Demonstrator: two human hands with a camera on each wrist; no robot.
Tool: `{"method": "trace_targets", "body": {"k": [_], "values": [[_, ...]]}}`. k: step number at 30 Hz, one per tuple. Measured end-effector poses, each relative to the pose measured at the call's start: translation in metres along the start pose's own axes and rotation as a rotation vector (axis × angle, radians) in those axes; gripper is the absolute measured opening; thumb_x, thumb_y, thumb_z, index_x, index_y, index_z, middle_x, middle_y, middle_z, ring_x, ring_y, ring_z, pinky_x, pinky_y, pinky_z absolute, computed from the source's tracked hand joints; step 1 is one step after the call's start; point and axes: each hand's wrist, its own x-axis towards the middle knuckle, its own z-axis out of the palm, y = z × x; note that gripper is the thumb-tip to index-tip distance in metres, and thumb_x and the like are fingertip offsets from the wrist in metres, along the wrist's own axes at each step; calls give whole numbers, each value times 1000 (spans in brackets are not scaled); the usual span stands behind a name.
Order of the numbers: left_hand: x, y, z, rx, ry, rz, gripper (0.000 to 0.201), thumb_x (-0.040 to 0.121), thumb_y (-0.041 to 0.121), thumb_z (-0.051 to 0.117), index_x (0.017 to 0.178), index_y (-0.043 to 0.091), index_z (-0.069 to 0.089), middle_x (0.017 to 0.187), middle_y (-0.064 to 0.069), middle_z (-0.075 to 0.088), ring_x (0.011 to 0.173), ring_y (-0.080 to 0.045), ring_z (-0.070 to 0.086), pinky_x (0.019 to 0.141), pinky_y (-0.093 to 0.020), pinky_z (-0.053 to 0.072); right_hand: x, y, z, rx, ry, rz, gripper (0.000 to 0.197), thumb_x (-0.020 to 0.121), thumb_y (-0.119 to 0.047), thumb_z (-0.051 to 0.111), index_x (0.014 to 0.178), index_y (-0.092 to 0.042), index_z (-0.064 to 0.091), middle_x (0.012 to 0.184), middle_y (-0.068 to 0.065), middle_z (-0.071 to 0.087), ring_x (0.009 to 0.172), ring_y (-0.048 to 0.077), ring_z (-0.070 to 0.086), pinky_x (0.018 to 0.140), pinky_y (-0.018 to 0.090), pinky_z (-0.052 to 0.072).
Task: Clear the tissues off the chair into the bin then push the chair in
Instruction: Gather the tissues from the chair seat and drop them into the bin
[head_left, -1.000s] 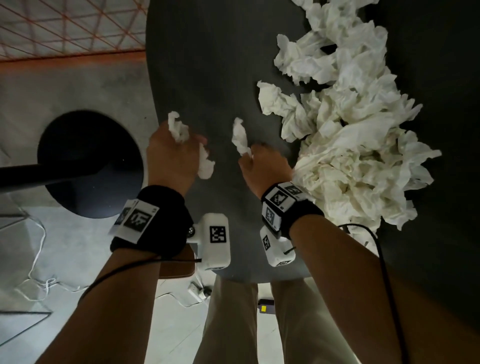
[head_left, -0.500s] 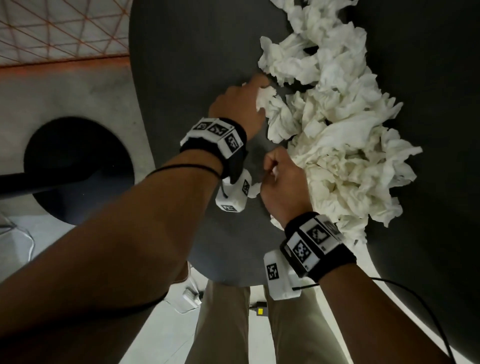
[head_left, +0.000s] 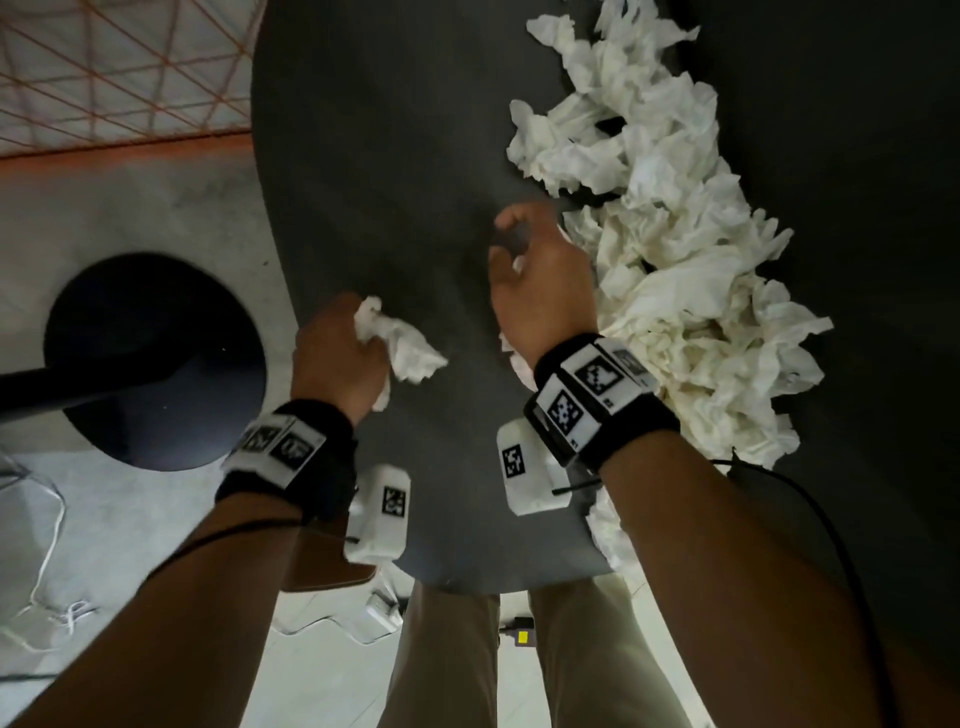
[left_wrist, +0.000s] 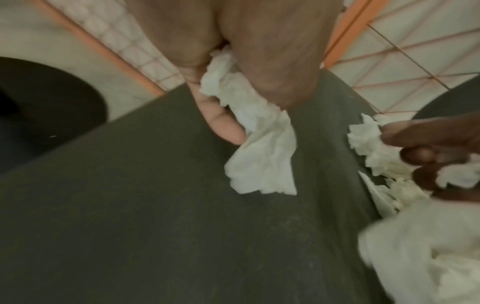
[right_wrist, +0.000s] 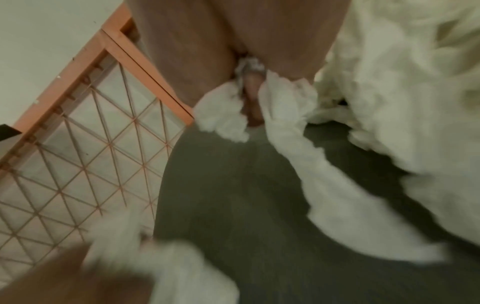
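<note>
The left hand (head_left: 337, 364) is closed around a crumpled white tissue (head_left: 405, 348), above the near left part of the dark grey, rounded chair seat (head_left: 384, 156). In the left wrist view the fingers (left_wrist: 223, 123) curl around this tissue (left_wrist: 259, 148), and a loose end of it hangs down from the fist toward the seat.

The right hand (head_left: 540, 291) is above the middle of the seat, just beside the left edge of the big pile of crumpled white tissues (head_left: 685, 280). Its fingers are curled, and a small bit of white paper shows between them. In the right wrist view the hand (right_wrist: 246, 51) pinches a white tissue piece (right_wrist: 283, 115) that hangs from the fingers in two parts; this view is blurred.

The pile lies on the right side of the seat, from the far edge down to the near edge, where some tissues pass under the right forearm. The two hands are apart from each other.

On the pale floor (head_left: 156, 208) to the left of the chair there is a round black base with a black pole (head_left: 150, 358). Farther away stands an orange frame with a wire grid (head_left: 119, 73). Thin white cables (head_left: 47, 519) lie on the floor near the person's beige trousers (head_left: 447, 665). I cannot tell where the bin is.
</note>
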Motion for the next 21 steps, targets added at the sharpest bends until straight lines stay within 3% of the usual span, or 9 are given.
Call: {"method": "trace_targets", "body": {"k": [3, 7, 10, 13, 15, 17, 20, 21], "values": [[-17, -18, 1, -11, -7, -71, 36, 87, 4, 54, 122, 13, 58, 117, -13, 65, 113, -31, 58, 85, -21, 36, 20, -9, -9, -101, 76, -15, 40, 90, -17, 56, 127, -23, 45, 99, 3, 67, 89, 23, 64, 78, 41, 52], [-31, -26, 6, -53, -72, -60, 18, 82, 9, 52, 91, 22, 60, 86, 2, 63, 86, -21, 59, 67, -18, 37, 48, -7, -24, -320, 49, 101, 51, 90, -27, 55, 138, -29, 38, 108, 10, 67, 99, 31, 63, 82, 39, 49], [-40, -22, 9, -118, -77, -57, 20, 76, 24, 45, 86, 21, 63, 76, 9, 61, 76, -14, 57, 65, -21, 39, 62, -3, -35, -426, -11, 186, 31, 90, -28, 52, 118, -22, 61, 114, 9, 65, 106, 33, 61, 83, 35, 45], [-45, -10, 9, -184, -23, -88, 16, 88, 22, 50, 80, 16, 62, 70, 8, 58, 67, -9, 55, 58, -14, 39, 62, -5, -47, -383, 22, 203, 24, 87, -33, 53, 102, -19, 66, 109, 9, 66, 105, 32, 60, 83, 34, 44], [-48, -4, 8, -251, -32, -117, 19, 88, 31, 54, 83, 15, 64, 73, 4, 64, 68, -9, 61, 61, -14, 46, 54, -8, -57, -314, 60, 156, 25, 86, -39, 52, 75, -18, 57, 83, 3, 61, 92, 29, 59, 74, 33, 40], [-50, 1, 6, -264, -56, -149, 31, 85, 44, 57, 93, 16, 67, 83, 0, 68, 81, -17, 65, 74, -30, 52, 37, -14, -69, -239, 93, 105, 36, 86, -37, 52, 59, -17, 41, 61, -3, 48, 73, 23, 53, 68, 31, 36], [-51, 5, 3, -278, -17, -142, 20, 86, 33, 63, 74, 17, 63, 70, 4, 63, 78, -24, 66, 72, -33, 50, 6, -13, -89, -79, 120, 87, 34, 83, -28, 57, 61, -6, 44, 58, 6, 46, 57, 20, 45, 61, 34, 43], [-51, 8, 1, -279, -12, -132, 14, 87, 28, 63, 78, 17, 63, 72, 3, 62, 79, -24, 65, 72, -32, 49, -5, -11, -95, 1, 130, 103, 30, 80, -27, 58, 66, -3, 48, 61, 9, 49, 57, 23, 48, 61, 37, 49]]}}
